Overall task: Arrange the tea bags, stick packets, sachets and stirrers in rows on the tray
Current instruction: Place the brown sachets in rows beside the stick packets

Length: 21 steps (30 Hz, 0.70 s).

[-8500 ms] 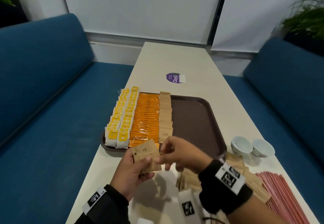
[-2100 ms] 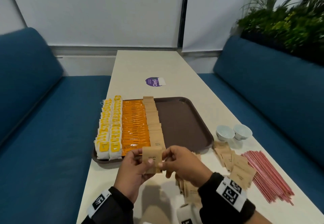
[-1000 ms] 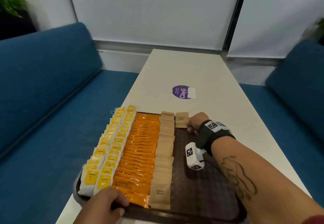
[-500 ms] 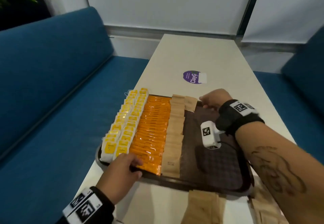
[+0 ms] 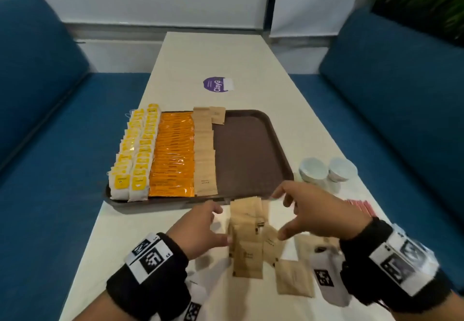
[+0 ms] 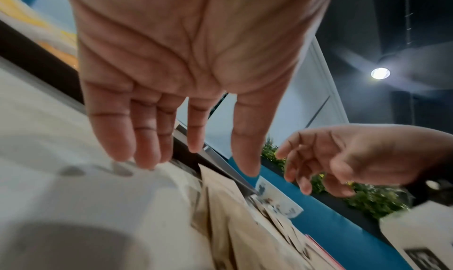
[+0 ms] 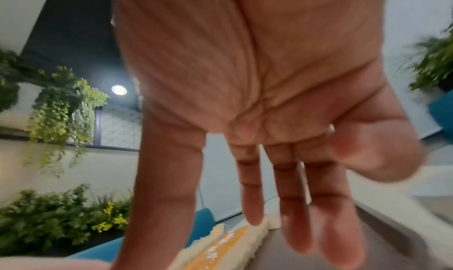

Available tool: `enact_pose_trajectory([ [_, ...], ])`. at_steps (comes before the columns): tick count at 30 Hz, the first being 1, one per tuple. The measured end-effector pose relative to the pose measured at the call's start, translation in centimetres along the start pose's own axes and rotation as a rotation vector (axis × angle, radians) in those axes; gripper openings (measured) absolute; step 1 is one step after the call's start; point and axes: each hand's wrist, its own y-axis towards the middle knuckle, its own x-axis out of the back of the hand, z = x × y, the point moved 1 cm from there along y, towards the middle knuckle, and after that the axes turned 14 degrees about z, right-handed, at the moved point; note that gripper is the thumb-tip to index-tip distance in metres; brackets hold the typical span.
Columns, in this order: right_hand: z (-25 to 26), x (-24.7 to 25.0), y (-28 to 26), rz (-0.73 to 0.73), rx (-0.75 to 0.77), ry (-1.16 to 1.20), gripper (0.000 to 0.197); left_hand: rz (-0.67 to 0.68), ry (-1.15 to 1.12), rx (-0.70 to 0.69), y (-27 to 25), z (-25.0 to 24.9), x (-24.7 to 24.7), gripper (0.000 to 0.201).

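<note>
The brown tray (image 5: 253, 150) holds two rows of yellow tea bags (image 5: 133, 160), a row of orange stick packets (image 5: 173, 155) and a row of brown sachets (image 5: 204, 150). One more sachet (image 5: 217, 115) lies alone at the tray's far end, to the right of that row. A loose pile of brown sachets (image 5: 247, 240) lies on the table in front of the tray. My left hand (image 5: 217, 222) hovers at the pile's left side and my right hand (image 5: 283, 214) at its right. Both are open, fingers spread, and hold nothing. Red stirrers (image 5: 361, 206) lie at the right, partly hidden by my right arm.
Two white cups (image 5: 326, 170) stand on the table to the right of the tray. A purple sticker (image 5: 218, 84) sits beyond the tray. Blue benches (image 5: 50, 170) run along both long sides of the table. More sachets (image 5: 293, 280) lie near my right wrist.
My right hand has come back from the tray's far end, where it left one sachet. My left hand has let go of the tray's near rim. Both now flank the loose pile.
</note>
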Motion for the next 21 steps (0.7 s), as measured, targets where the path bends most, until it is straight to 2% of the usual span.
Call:
enact_pose_trajectory([
  [3, -2.6, -3.0, -2.3, -0.043, -0.144, -0.013, 0.089, 0.050, 0.125, -0.021, 0.3, -0.7, -1.3, 0.091],
  [6, -3.6, -5.7, -2.9, -0.032, -0.202, -0.059, 0.101, 0.070, 0.242, -0.035, 0.8, -1.5, -2.0, 0.106],
  [9, -3.4, -8.0, -1.9, -0.012, -0.196, -0.072, 0.105, 0.054, 0.327, -0.031, 1.7, -2.0, -2.4, 0.116],
  [11, -3.1, -8.4, -1.1, -0.029, -0.205, -0.054, 0.100, 0.049, 0.323, -0.016, 2.3, -2.1, -2.6, 0.122],
  [14, -3.1, -8.3, 0.3, -0.078, -0.207, 0.021, 0.091, 0.033, 0.288, -0.015, 3.1, -2.5, -2.9, 0.127],
  [19, -2.9, -8.1, 2.2, -0.088, -0.218, 0.088, 0.103, 0.042, 0.199, -0.069, 3.6, -2.9, -3.3, 0.122],
  [21, -2.7, -7.7, 2.7, -0.068, -0.230, 0.094, 0.100, 0.057, 0.186, -0.086, 3.7, -3.1, -3.6, 0.119],
])
